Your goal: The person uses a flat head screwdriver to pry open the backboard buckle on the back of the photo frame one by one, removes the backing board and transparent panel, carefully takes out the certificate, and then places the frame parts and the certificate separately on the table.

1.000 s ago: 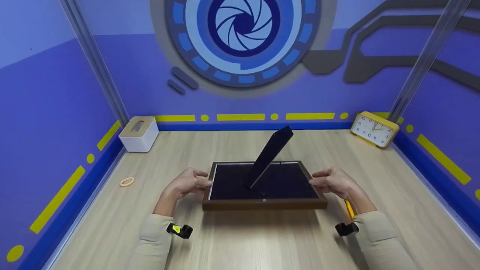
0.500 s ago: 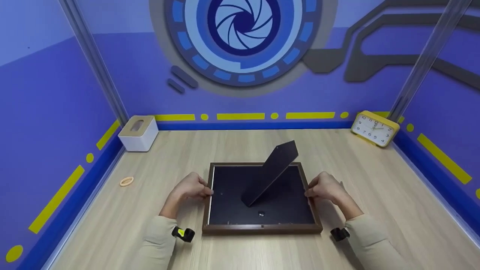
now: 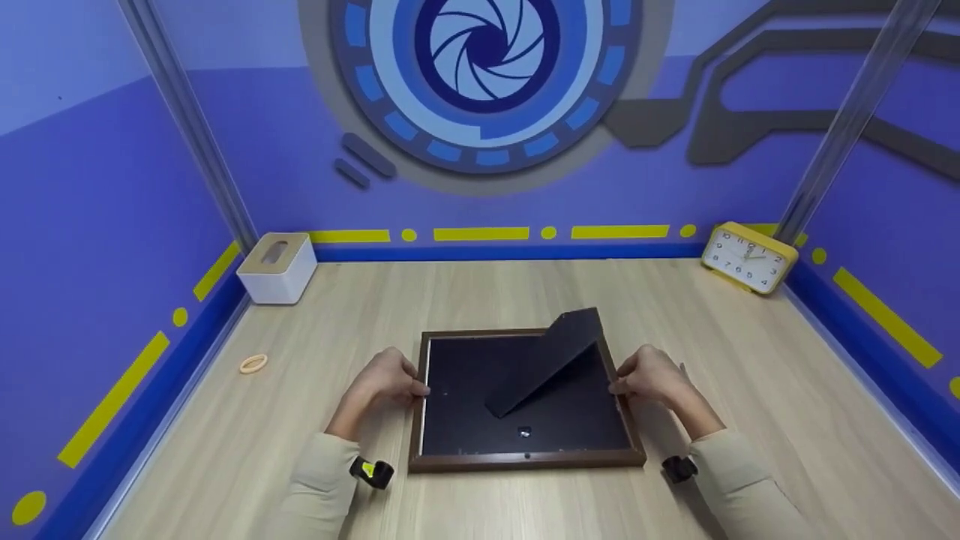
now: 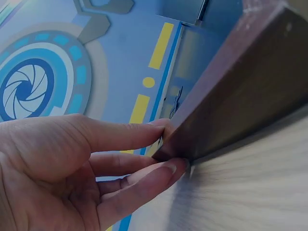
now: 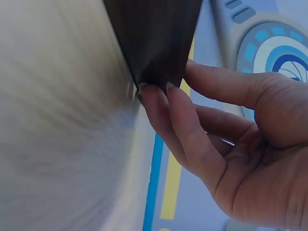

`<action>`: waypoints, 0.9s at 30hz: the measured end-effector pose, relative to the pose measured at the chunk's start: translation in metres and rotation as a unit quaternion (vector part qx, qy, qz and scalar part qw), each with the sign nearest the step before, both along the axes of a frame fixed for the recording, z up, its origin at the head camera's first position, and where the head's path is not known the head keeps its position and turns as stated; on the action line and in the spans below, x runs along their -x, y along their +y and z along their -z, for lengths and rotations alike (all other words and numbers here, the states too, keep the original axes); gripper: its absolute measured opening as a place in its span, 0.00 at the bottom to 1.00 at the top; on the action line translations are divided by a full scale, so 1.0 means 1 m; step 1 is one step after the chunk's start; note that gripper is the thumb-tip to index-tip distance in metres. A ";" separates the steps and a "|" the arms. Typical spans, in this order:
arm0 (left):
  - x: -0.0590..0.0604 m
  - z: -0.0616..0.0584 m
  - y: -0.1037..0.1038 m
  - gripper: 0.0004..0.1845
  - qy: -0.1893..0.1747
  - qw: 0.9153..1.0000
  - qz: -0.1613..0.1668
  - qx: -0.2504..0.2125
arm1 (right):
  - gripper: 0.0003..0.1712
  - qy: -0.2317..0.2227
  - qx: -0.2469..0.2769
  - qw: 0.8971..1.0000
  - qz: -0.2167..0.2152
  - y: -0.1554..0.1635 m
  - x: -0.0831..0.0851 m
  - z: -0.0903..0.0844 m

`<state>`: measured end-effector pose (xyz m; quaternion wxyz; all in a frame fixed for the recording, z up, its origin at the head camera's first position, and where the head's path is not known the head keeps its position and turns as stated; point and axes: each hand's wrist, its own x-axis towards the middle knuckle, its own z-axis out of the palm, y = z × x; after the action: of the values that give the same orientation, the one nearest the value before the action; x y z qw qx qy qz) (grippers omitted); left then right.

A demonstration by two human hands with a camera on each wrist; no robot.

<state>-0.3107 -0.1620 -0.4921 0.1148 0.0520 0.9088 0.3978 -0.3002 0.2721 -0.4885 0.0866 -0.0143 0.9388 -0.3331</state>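
Observation:
A brown wooden picture frame (image 3: 525, 459) lies face down on the wooden table, its black backing up. Its black easel stand (image 3: 547, 360) leans up and to the right from the middle of the backing. My left hand (image 3: 411, 384) pinches the frame's left edge. My right hand (image 3: 619, 384) pinches the right edge. In the left wrist view, the left hand's fingertips (image 4: 168, 168) close on the frame's rim (image 4: 240, 96) just above the table. In the right wrist view, the right hand's fingertips (image 5: 159, 96) close on the rim (image 5: 154, 33) the same way.
A white tissue box (image 3: 276, 266) stands at the back left corner. A yellow alarm clock (image 3: 750, 257) stands at the back right. A small tan ring (image 3: 253, 364) lies left of the frame. Blue walls close in the table on three sides.
The frame has come down from a tilt to lie flat and nearer to me. Its stand has sunk lower. Both hands have kept their hold on the side edges.

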 end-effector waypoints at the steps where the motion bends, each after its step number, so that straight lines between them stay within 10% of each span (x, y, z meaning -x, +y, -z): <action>1: 0.000 0.000 0.000 0.11 0.008 1.000 0.006 0.005 | 0.19 -0.001 0.012 1.000 -0.003 0.001 0.000 0.000; 21: -0.001 0.004 -0.006 0.11 0.024 0.999 0.016 -0.029 | 0.07 0.002 0.070 0.997 -0.020 -0.002 0.001 0.003; 27: 0.001 0.006 -0.005 0.10 0.035 0.999 0.026 -0.018 | 0.14 0.014 -0.011 1.000 -0.007 -0.002 0.000 -0.001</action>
<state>-0.3114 -0.1673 -0.4977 0.0921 0.0916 0.9032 0.4090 -0.3007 0.2700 -0.4872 0.0759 -0.0243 0.9434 -0.3219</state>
